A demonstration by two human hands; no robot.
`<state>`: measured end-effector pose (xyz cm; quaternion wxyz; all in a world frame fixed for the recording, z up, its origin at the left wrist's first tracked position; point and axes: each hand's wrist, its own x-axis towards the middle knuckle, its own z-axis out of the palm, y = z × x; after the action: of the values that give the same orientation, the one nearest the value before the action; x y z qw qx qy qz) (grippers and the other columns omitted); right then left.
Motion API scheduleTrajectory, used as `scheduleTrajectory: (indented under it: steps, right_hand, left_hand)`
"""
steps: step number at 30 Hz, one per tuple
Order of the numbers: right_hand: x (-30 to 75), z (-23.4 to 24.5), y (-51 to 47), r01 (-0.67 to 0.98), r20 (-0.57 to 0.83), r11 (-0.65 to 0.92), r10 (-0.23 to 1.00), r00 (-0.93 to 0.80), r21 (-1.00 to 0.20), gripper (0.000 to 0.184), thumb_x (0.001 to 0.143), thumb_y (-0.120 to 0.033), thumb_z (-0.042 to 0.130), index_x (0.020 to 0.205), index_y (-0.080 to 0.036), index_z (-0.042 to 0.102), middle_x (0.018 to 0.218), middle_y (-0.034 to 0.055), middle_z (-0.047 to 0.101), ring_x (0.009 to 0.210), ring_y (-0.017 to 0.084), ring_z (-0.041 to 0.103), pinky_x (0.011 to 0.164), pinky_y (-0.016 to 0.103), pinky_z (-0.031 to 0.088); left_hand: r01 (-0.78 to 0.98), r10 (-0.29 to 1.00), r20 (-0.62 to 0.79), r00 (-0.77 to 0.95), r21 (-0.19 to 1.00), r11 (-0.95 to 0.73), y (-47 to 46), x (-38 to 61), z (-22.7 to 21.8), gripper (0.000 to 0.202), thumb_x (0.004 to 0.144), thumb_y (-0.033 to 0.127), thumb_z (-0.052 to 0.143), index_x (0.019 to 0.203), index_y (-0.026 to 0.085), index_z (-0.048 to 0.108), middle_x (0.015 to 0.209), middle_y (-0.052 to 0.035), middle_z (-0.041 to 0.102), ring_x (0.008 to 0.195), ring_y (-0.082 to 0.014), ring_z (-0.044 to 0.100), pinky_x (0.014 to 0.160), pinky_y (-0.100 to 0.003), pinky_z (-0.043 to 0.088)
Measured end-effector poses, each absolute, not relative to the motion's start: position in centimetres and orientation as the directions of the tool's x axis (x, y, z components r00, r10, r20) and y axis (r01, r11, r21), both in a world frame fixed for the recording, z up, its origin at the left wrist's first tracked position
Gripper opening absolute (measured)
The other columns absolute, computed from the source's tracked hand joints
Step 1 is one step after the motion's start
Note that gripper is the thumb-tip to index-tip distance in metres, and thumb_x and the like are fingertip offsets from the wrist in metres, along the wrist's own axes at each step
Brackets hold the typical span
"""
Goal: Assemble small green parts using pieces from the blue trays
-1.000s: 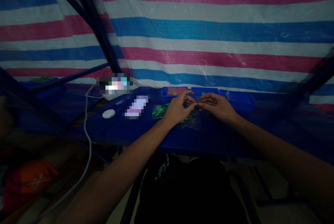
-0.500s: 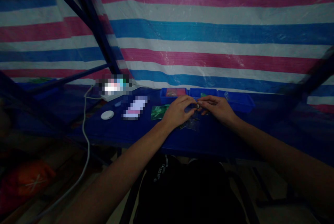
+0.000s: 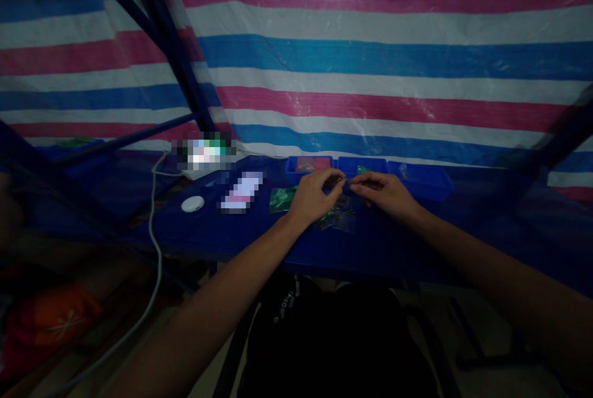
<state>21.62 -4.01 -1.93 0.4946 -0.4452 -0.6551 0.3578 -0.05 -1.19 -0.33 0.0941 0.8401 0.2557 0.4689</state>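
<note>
Main risk = a drop. The small piece [image 3: 341, 180] is tiny & could slip if the L hand [image 3: 317, 193] eases off or the R hand [image 3: 391, 194] knocks it w/ a fingertip. It'd prob. land among the loose bits [image 3: 328, 220] & clear bag [image 3: 343, 222] below, hard to spot in such dim light. A bounce could also carry it over the near edge of the bench [image 3: 217, 231], approx. where the person's lap is.

Piece pos.: at the L fingertips, thumb on its near side, forefinger on its far side; R fingertips just beside it, small gap btwn. Over the bench's middle, nearer its far edge, in front of the blue trays [image 3: 435, 184] lined up there. Ht above bench: can't tell.

L fingers look pinched on the piece, others curled behind. R thumb & forefinger come nearly tip to tip; can't tell if they grip anything. Green bag [image 3: 281, 199] lies L of the L hand; phone [image 3: 243, 191] & white disc [image 3: 193, 204] are further off, twd bench's L end.
</note>
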Motion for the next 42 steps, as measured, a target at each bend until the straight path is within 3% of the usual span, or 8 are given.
scheduleTrajectory:
  steps: [6,11,15,19,30,32,37,42]
  right_hand:
    - [21.7,-1.8,-3.8,0.191,0.359,0.360,0.932,-0.042,-0.913,0.030,0.083,-0.049,0.076,0.095,-0.022,0.071,0.094,0.0049,0.075,0.066,0.015,0.067,0.066,0.032,0.054]
    - [22.0,-2.1,-3.6,0.264,0.414,0.379,0.906,0.088,-0.887,0.031,0.086,-0.049,0.074,0.099,-0.021,0.070,0.090,0.0056,0.075,0.062,0.016,0.068,0.059,0.031,0.053]
    - [21.5,-2.0,-3.9,0.238,0.424,0.413,0.906,-0.003,-0.879,0.031,0.085,-0.048,0.075,0.100,-0.022,0.072,0.092,0.0051,0.075,0.069,0.018,0.070,0.067,0.034,0.057]
    - [20.7,-1.7,-4.4,0.221,0.438,0.453,0.892,-0.115,-0.864,0.027,0.085,-0.047,0.075,0.098,-0.023,0.076,0.093,0.0044,0.077,0.086,0.022,0.072,0.087,0.039,0.057]
    - [21.3,-1.4,-3.9,0.337,0.493,0.441,0.866,0.083,-0.832,0.030,0.086,-0.048,0.074,0.100,-0.022,0.078,0.096,0.0070,0.077,0.077,0.022,0.072,0.076,0.039,0.059]
    - [21.2,-1.3,-4.0,0.360,0.522,0.470,0.851,0.057,-0.806,0.027,0.087,-0.047,0.072,0.100,-0.023,0.078,0.096,0.0065,0.077,0.084,0.023,0.072,0.083,0.040,0.058]
    - [20.8,-1.1,-4.6,0.374,0.576,0.558,0.814,-0.074,-0.741,0.020,0.088,-0.044,0.072,0.096,-0.027,0.078,0.105,0.0061,0.075,0.100,0.025,0.070,0.096,0.044,0.055]
    - [20.5,-1.0,-4.9,0.356,0.547,0.557,0.825,-0.138,-0.750,0.022,0.089,-0.046,0.071,0.093,-0.026,0.077,0.101,0.0056,0.075,0.098,0.025,0.070,0.096,0.045,0.055]
  left_hand:
    - [0.349,0.523,0.741,0.420,0.401,-0.847,-0.8,-0.1,-0.5,0.025,0.092,0.020,0.066,0.118,0.021,0.065,0.110,-0.0072,0.073,0.098,-0.0205,0.069,0.087,-0.038,0.058]
    - [0.377,0.521,0.734,0.436,0.376,-0.846,-0.4,-0.2,-0.8,0.021,0.093,0.025,0.066,0.114,0.021,0.068,0.108,-0.0082,0.071,0.099,-0.0215,0.068,0.090,-0.040,0.058]
    - [0.357,0.514,0.670,0.536,0.372,-0.857,-0.4,0.0,-1.2,0.038,0.089,0.032,0.073,0.125,0.021,0.066,0.113,-0.0084,0.074,0.102,-0.0230,0.070,0.097,-0.043,0.056]
    - [0.361,0.508,0.652,0.563,0.360,-0.861,-0.4,0.0,-1.3,0.034,0.090,0.026,0.070,0.123,0.020,0.068,0.119,-0.0090,0.074,0.109,-0.0230,0.069,0.101,-0.043,0.055]
    - [0.405,0.595,0.637,0.490,0.438,-0.802,-0.7,-0.2,-0.6,0.029,0.098,0.030,0.060,0.125,0.022,0.069,0.090,-0.0044,0.077,0.081,-0.0189,0.071,0.083,-0.038,0.058]
    - [0.385,0.612,0.604,0.511,0.476,-0.791,-0.9,-0.2,-0.5,0.034,0.099,0.028,0.057,0.131,0.023,0.067,0.092,-0.0043,0.078,0.079,-0.0185,0.072,0.083,-0.037,0.059]
    - [0.319,0.589,0.629,0.507,0.498,-0.806,-1.0,-0.3,-0.3,0.032,0.099,0.020,0.051,0.123,0.024,0.071,0.115,-0.0055,0.077,0.106,-0.0214,0.072,0.097,-0.043,0.057]
    - [0.327,0.621,0.651,0.437,0.528,-0.784,-0.9,-0.3,-0.2,0.020,0.097,0.027,0.059,0.110,0.023,0.074,0.105,-0.0048,0.079,0.097,-0.0210,0.073,0.091,-0.041,0.058]
